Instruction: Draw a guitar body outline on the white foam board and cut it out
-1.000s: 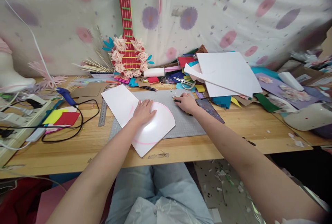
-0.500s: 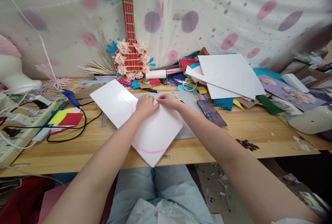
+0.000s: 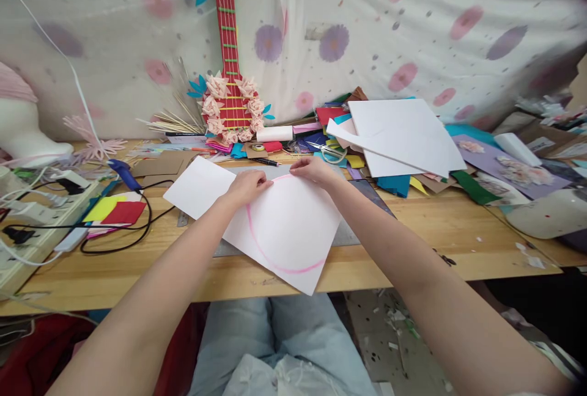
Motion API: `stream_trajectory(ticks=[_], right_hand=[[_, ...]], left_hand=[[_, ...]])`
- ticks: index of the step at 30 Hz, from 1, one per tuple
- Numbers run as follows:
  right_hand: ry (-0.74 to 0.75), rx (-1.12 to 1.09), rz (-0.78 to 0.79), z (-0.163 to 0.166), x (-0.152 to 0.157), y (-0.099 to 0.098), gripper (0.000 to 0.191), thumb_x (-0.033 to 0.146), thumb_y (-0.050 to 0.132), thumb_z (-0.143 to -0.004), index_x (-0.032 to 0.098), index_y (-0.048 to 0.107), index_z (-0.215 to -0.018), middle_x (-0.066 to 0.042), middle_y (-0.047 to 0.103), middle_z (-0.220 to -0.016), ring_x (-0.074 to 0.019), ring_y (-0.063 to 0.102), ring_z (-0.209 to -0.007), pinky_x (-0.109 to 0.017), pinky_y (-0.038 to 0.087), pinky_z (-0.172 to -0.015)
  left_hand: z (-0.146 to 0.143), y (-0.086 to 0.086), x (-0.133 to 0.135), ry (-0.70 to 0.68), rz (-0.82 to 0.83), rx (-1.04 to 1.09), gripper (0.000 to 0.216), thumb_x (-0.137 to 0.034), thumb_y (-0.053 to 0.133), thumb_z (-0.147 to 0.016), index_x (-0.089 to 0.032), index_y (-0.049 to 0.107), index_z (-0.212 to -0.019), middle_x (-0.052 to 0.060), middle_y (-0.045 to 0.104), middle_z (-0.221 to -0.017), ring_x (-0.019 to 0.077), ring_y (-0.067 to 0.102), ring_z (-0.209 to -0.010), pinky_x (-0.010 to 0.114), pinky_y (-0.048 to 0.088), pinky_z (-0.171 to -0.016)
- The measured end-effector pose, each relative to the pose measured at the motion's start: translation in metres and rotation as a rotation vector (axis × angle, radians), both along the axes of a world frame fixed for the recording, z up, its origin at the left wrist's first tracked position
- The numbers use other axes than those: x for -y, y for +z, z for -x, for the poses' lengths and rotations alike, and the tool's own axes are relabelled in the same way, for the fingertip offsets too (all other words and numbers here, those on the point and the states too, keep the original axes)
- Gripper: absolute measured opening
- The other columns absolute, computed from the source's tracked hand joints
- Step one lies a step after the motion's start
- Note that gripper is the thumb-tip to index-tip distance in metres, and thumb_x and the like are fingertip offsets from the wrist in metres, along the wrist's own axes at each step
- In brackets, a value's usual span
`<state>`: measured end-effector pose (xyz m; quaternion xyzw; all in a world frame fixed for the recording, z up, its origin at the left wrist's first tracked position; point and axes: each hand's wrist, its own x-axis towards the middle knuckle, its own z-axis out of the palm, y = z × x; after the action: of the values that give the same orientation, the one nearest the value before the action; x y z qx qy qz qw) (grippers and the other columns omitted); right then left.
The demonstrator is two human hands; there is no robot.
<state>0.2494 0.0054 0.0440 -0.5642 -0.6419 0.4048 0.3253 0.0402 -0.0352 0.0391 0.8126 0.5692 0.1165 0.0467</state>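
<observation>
A white board, probably foam board, lies tilted across the grey cutting mat, with one corner past the table's front edge. A curved pink line runs over its face in a large arc; whether it is drawn or a thin strip, I cannot tell. At the board's far edge my left hand is closed, its thumb and fingertips beside the pink arc. My right hand pinches the same edge slightly to the right. Both sets of fingertips are partly hidden.
Behind the board are a black pen, scissors and a flower-trimmed red paper guitar. White boards are stacked at back right. A blue glue gun and a power strip with cables sit left. A dark phone is partly covered.
The board has turned and shifted right under my hands, showing more of the pink arc. My left hand has moved slightly left and my right hand slightly right, widening the gap.
</observation>
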Motion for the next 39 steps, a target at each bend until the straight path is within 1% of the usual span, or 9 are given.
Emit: stream_trajectory(ticks=[5,10,17,22,26,29,32,35,39], right_hand=[[-0.085,-0.168,0.088,-0.004,0.002,0.013,0.009,0.016,0.068,-0.068,0.013,0.06,-0.071,-0.004,0.065,-0.067,-0.0074,0.055,-0.056,-0.021,0.049,-0.061],[0.102,0.166,0.136,0.006,0.003,0.018,0.015,0.03,0.071,-0.067,0.016,0.066,-0.071,-0.001,0.063,-0.063,-0.0091,0.054,-0.057,-0.019,0.044,-0.052],[-0.144,0.025,0.208,0.025,-0.002,0.02,0.015,0.012,0.074,-0.06,0.015,0.061,-0.066,-0.001,0.062,-0.061,-0.0111,0.056,-0.059,-0.022,0.046,-0.056],[-0.172,-0.035,0.156,0.013,-0.011,0.013,0.016,0.015,0.071,-0.067,0.015,0.055,-0.066,-0.001,0.061,-0.061,-0.0075,0.053,-0.052,-0.022,0.048,-0.057],[-0.28,0.385,-0.06,-0.013,-0.015,-0.004,0.02,0.036,0.053,-0.083,0.017,0.059,-0.08,-0.005,0.066,-0.073,-0.0151,0.062,-0.071,-0.03,0.048,-0.071],[-0.225,0.765,-0.076,-0.03,-0.009,-0.024,0.036,0.048,0.058,-0.076,0.017,0.061,-0.094,-0.013,0.065,-0.101,-0.0257,0.058,-0.1,-0.035,0.044,-0.082],[-0.14,0.906,-0.052,-0.041,0.0,-0.041,0.06,0.05,0.063,-0.07,0.013,0.053,-0.116,-0.02,0.054,-0.121,-0.0304,0.053,-0.111,-0.037,0.042,-0.086],[-0.172,0.794,0.003,-0.05,-0.001,-0.044,0.047,0.04,0.057,-0.077,0.011,0.053,-0.114,-0.019,0.057,-0.117,-0.0279,0.055,-0.107,-0.035,0.042,-0.086],[-0.395,0.39,0.008,-0.058,-0.012,-0.031,0.03,0.035,0.043,-0.084,0.014,0.055,-0.101,-0.012,0.063,-0.101,-0.0216,0.061,-0.092,-0.031,0.046,-0.077]], left_hand=[[0.006,-0.004,0.0,0.0,-0.037,0.033,0.027,-0.043,0.045,-0.084,-0.021,0.058,-0.076,0.003,0.063,-0.081,0.0195,0.055,-0.079,0.031,0.039,-0.068],[0.005,-0.005,0.001,-0.021,-0.043,0.003,0.029,-0.044,0.045,-0.085,-0.02,0.059,-0.077,0.004,0.063,-0.082,0.0202,0.055,-0.081,0.032,0.039,-0.071],[0.007,-0.006,0.003,0.005,-0.058,0.031,0.027,-0.042,0.045,-0.085,-0.02,0.058,-0.077,0.003,0.063,-0.081,0.0191,0.055,-0.08,0.031,0.038,-0.071],[0.016,-0.01,0.005,0.062,-0.02,0.01,0.028,-0.042,0.044,-0.085,-0.02,0.06,-0.077,0.004,0.065,-0.083,0.0195,0.056,-0.081,0.031,0.039,-0.073],[0.025,-0.013,0.005,0.246,0.019,-0.009,0.031,-0.043,0.042,-0.085,-0.019,0.062,-0.081,0.007,0.066,-0.09,0.0223,0.058,-0.086,0.032,0.04,-0.074],[0.031,-0.012,0.002,0.413,0.044,-0.013,0.033,-0.044,0.041,-0.086,-0.02,0.063,-0.084,0.008,0.068,-0.092,0.0244,0.059,-0.088,0.033,0.041,-0.073],[0.034,-0.009,-0.003,0.485,0.027,-0.021,0.032,-0.042,0.041,-0.085,-0.021,0.064,-0.087,0.008,0.068,-0.096,0.0259,0.06,-0.091,0.035,0.042,-0.075],[0.03,-0.008,-0.01,0.491,-0.003,-0.014,0.032,-0.041,0.04,-0.086,-0.021,0.065,-0.09,0.009,0.068,-0.098,0.0274,0.059,-0.095,0.037,0.042,-0.078],[0.013,-0.014,-0.02,0.484,-0.039,0.076,0.033,-0.039,0.041,-0.087,-0.02,0.065,-0.098,0.009,0.067,-0.099,0.0265,0.059,-0.096,0.038,0.042,-0.083]])
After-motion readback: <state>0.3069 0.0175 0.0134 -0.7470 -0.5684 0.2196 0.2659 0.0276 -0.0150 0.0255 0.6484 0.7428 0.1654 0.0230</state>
